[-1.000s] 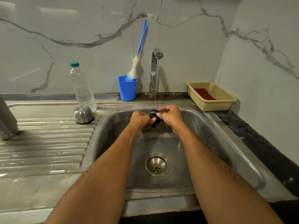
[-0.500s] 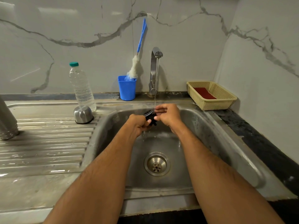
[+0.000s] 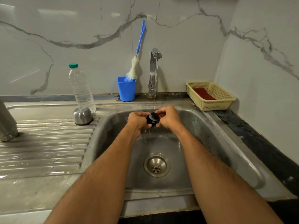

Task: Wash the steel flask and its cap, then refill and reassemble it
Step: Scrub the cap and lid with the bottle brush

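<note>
Cap [image 3: 152, 119], small and black, sits between your two hands under the tap [image 3: 155, 65], right in its thin stream and above the sink [image 3: 210, 143]. Your left hand [image 3: 137, 121] curls its fingers round the cap's left side; your right hand [image 3: 168, 118] pinches the right side with thumb and fingertips. Left of the tap, the steel cup [image 3: 82, 115] stands upside down on the drainboard, and the flask [image 3: 6, 123] stands farther left at the frame edge.

Grey-veined marble wall [image 3: 178, 38] behind and to the right, catching soft glare top left. Dark stone counter [image 3: 258, 139] around a steel sink [image 3: 218, 143] with ribbed drainboard [image 3: 45, 149].
</note>
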